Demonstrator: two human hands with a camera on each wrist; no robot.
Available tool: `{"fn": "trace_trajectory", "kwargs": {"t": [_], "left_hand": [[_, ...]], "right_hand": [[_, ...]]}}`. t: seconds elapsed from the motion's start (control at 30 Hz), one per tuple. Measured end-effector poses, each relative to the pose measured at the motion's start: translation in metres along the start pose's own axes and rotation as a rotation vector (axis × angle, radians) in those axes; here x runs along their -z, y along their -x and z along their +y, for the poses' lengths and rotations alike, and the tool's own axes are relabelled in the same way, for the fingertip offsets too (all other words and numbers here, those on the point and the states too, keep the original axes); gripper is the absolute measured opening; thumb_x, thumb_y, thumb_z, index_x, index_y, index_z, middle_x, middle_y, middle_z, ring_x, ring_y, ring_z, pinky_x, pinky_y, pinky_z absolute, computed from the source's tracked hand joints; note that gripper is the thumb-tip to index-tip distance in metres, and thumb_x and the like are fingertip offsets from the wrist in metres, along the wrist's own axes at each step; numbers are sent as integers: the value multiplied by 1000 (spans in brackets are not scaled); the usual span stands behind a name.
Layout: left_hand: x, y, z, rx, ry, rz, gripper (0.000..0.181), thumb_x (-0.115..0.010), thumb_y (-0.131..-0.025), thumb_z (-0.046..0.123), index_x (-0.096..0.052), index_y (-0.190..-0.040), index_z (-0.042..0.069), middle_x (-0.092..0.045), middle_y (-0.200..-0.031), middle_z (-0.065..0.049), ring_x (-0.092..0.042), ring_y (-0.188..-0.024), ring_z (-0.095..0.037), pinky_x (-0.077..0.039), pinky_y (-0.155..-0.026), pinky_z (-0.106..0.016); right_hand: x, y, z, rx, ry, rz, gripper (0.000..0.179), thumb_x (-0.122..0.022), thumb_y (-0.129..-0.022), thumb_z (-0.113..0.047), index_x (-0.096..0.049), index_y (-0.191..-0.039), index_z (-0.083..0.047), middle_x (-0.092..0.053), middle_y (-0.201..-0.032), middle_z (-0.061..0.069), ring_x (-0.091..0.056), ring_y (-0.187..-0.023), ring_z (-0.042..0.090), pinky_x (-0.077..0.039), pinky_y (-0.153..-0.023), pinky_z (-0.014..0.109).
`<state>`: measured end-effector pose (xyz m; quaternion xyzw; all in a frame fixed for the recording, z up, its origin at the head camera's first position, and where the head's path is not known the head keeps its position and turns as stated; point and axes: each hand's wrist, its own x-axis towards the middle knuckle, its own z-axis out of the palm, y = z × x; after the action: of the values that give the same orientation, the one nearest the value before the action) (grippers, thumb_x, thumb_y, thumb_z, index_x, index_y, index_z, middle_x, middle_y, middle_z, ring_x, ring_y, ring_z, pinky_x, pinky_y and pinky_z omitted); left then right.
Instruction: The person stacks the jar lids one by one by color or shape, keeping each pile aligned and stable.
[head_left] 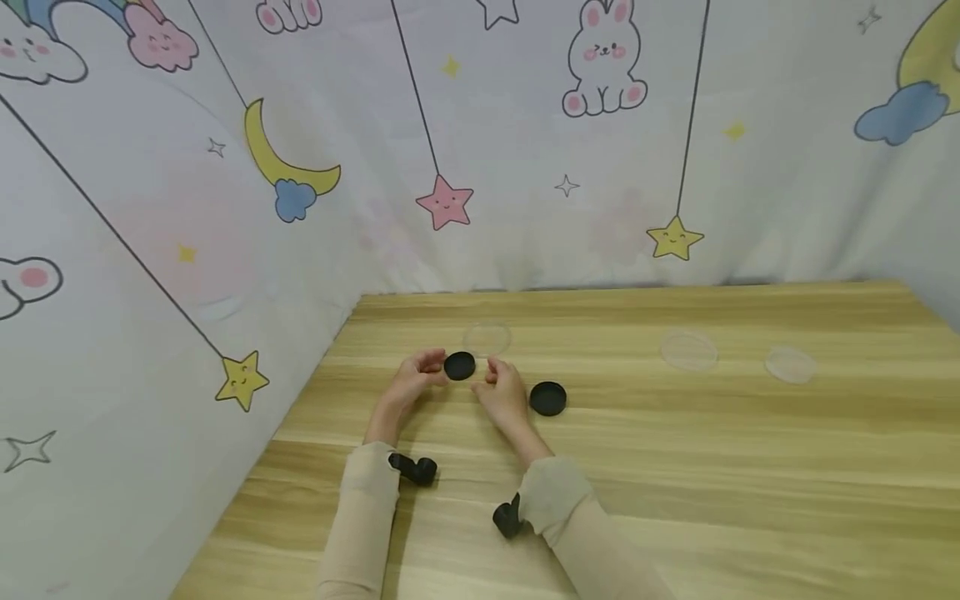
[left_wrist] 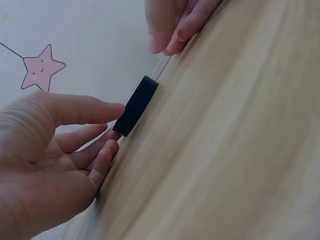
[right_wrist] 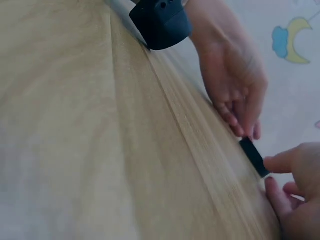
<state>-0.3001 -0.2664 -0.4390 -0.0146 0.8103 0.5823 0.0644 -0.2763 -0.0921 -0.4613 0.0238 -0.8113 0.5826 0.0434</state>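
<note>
A small black round lid [head_left: 460, 366] lies flat on the table between my hands. My left hand [head_left: 414, 379] is at its left side with fingers relaxed. In the left wrist view a left fingertip meets the side of the lid [left_wrist: 136, 106]. Right of the lid is my right hand [head_left: 502, 393], loosely bent, and the head view shows a gap between them. Just beyond the lid lies a clear round disc [head_left: 487, 337]. Another black round lid [head_left: 548, 399], with a raised rim, sits right of my right hand.
Two more clear round discs lie farther right, one larger [head_left: 689, 351] and one smaller [head_left: 790, 365]. The wood-grain table [head_left: 735, 492] ends at a printed curtain [head_left: 525, 142] at the back and left. A black wrist camera [head_left: 507, 518] sticks out from the right sleeve.
</note>
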Motion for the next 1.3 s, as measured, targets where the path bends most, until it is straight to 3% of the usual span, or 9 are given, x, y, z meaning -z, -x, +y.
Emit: {"fn": "trace_trajectory", "kwargs": {"t": [0.17, 0.37, 0.47, 0.77, 1.17, 1.3], "left_hand": [[-6, -1, -1, -5, -28, 14, 63, -65, -82, -8, -46, -142, -3, -48, -142, -22, -45, -119, -27, -38, -97, -29], [-9, -1, 0, -3, -51, 40, 63, -67, -81, -8, -47, -141, -2, -49, -141, -22, -44, -120, -28, -36, -101, -33], [-10, 1, 4, 0, -47, 41, 63, -67, -81, -8, -47, -140, -3, -49, -141, -23, -44, -120, -28, -36, -100, -32], [-11, -2, -3, -19, -85, 29, 54, -69, -83, -4, -54, -135, -1, -57, -127, -19, -49, -106, -22, -40, -86, -24], [-10, 0, -2, -13, -115, 10, 50, -71, -84, 0, -57, -132, 0, -58, -125, -17, -48, -106, -23, -40, -89, -29], [-9, -1, 1, 11, -73, -6, 50, -72, -84, 2, -57, -132, -1, -60, -118, -13, -51, -101, -19, -41, -87, -26]], "right_hand": [[-2, -4, 2, 23, 133, -10, 53, -72, -86, -15, -55, -135, -1, -63, -117, 12, -63, -103, 26, -50, -92, 41], [-2, -10, 3, 36, 197, -19, 52, -71, -87, -16, -56, -134, -2, -63, -108, 9, -61, -93, 22, -50, -86, 40], [-1, -11, 2, 35, 205, -27, 49, -71, -87, -16, -58, -133, -3, -64, -106, 7, -61, -92, 20, -49, -84, 38], [-1, -10, 3, 52, 221, -40, 42, -73, -87, -18, -65, -126, -6, -65, -103, 8, -61, -89, 19, -49, -77, 34], [-2, -9, 3, 36, 219, -34, 41, -72, -87, -19, -65, -126, -9, -64, -103, 7, -60, -87, 18, -48, -77, 34], [-1, -9, 0, 33, 189, -31, 44, -72, -88, -23, -63, -129, -9, -64, -108, 9, -62, -91, 20, -50, -79, 36]]}}
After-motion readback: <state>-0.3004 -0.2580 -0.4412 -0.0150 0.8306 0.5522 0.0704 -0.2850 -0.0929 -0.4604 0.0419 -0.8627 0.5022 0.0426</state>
